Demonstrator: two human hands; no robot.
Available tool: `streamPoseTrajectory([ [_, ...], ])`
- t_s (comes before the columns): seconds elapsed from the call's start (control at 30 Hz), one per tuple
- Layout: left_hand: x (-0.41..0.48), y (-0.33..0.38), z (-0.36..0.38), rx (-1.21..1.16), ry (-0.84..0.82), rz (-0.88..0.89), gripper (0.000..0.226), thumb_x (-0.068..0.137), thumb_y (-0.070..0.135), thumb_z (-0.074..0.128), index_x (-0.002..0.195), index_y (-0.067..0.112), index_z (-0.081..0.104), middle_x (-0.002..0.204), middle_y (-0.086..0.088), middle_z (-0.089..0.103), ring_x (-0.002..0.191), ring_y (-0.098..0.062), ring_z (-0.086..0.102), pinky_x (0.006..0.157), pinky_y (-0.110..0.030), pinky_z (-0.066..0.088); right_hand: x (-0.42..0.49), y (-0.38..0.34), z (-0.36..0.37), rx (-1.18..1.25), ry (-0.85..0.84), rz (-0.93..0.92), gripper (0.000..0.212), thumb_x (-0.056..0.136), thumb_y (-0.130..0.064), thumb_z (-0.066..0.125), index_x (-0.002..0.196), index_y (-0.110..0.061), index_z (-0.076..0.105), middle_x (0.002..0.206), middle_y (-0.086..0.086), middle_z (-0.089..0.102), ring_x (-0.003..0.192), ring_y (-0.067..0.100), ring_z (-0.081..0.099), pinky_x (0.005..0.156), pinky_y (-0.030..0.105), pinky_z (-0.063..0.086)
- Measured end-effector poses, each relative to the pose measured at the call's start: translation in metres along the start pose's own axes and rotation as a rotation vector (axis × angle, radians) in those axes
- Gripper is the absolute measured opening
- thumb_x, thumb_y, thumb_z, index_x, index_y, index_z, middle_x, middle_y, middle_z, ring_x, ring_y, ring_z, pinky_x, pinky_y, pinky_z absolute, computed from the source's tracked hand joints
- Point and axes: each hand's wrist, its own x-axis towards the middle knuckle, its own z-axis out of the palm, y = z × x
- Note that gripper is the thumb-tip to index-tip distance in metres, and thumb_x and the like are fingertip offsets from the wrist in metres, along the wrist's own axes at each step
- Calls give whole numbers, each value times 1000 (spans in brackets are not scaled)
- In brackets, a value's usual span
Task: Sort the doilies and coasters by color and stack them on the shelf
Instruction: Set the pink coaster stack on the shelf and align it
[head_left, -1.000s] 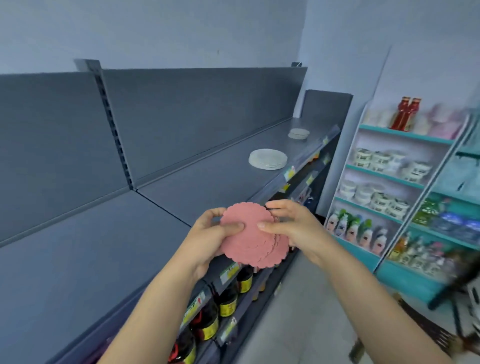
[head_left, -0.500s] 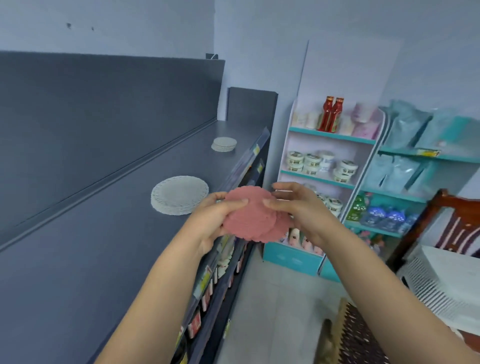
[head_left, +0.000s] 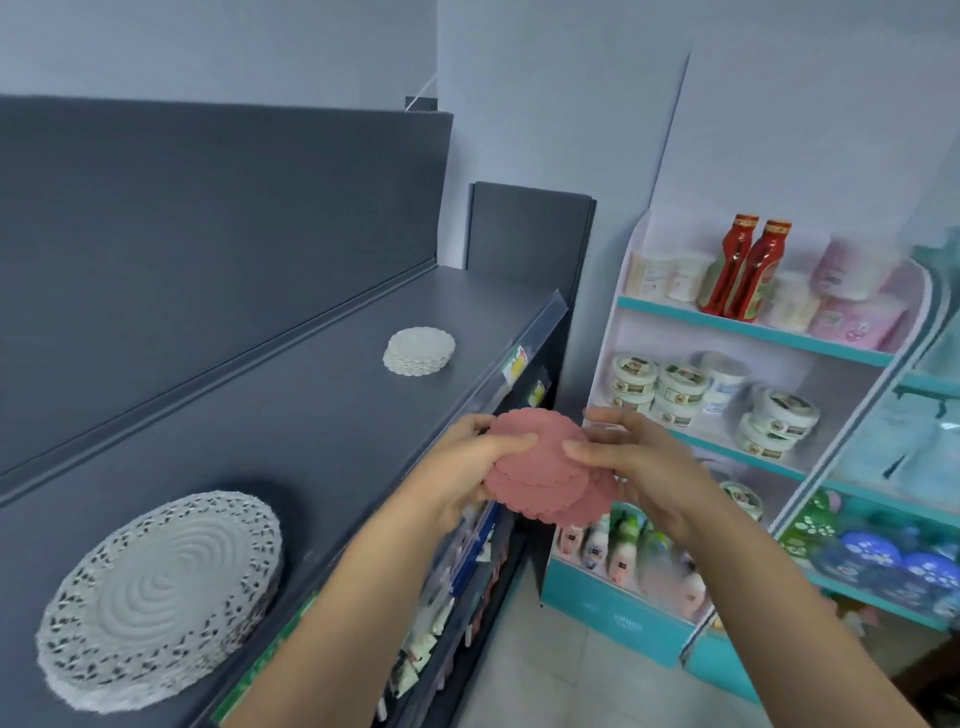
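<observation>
— What have the hands got?
— Fanned pink scalloped round coasters (head_left: 540, 470), in the air by the dark grey metal shelf's (head_left: 332, 415) front edge. Left hand (head_left: 460, 470) and right hand (head_left: 641, 467) each pinch a side, thumbs on top.
— On the shelf?
— Stacked white lace paper doilies (head_left: 156, 597); farther along, small white scalloped coasters (head_left: 420, 351).

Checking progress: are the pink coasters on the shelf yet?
No, the left hand and right hand hold the pink coasters in the air.

A shop: price-tagged shelf (head_left: 311, 415), stocked jars (head_left: 680, 387), bottles (head_left: 761, 275)
</observation>
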Motion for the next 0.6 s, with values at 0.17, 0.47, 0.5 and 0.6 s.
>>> streamPoseTrajectory([
  [0.17, 99, 17, 33, -9, 123, 12, 41, 86, 5, 63, 123, 14, 51, 118, -5, 60, 104, -24, 61, 88, -40, 53, 108, -14, -46, -113, -102, 0, 46, 74, -2, 75, 113, -16, 56, 105, 3, 65, 92, 19, 65, 73, 32, 51],
  [0.47, 236, 52, 24, -47, 305, 176, 52, 89, -6, 51, 133, 21, 41, 128, -2, 52, 107, -16, 53, 88, -30, 47, 279, -38, -48, -105, -73, -206, 38, 75, 11, 65, 100, -16, 65, 102, 6, 69, 96, 20, 63, 85, 34, 49],
  [0.5, 250, 58, 18, -51, 304, 223, 54, 90, -6, 52, 134, 22, 40, 131, -2, 50, 109, -16, 52, 89, -29, 46, 296, -43, -43, -59, -50, -246, 37, 75, 11, 65, 101, -16, 66, 103, 5, 69, 96, 18, 62, 84, 30, 48],
  [0.6, 284, 73, 2, -38, 344, 339, 58, 91, -4, 53, 134, 30, 35, 134, 3, 47, 113, -12, 50, 98, -29, 42, 341, -61, -26, 121, -60, -240, 33, 81, -1, 66, 111, -15, 60, 109, 3, 64, 100, 14, 59, 82, 25, 45],
])
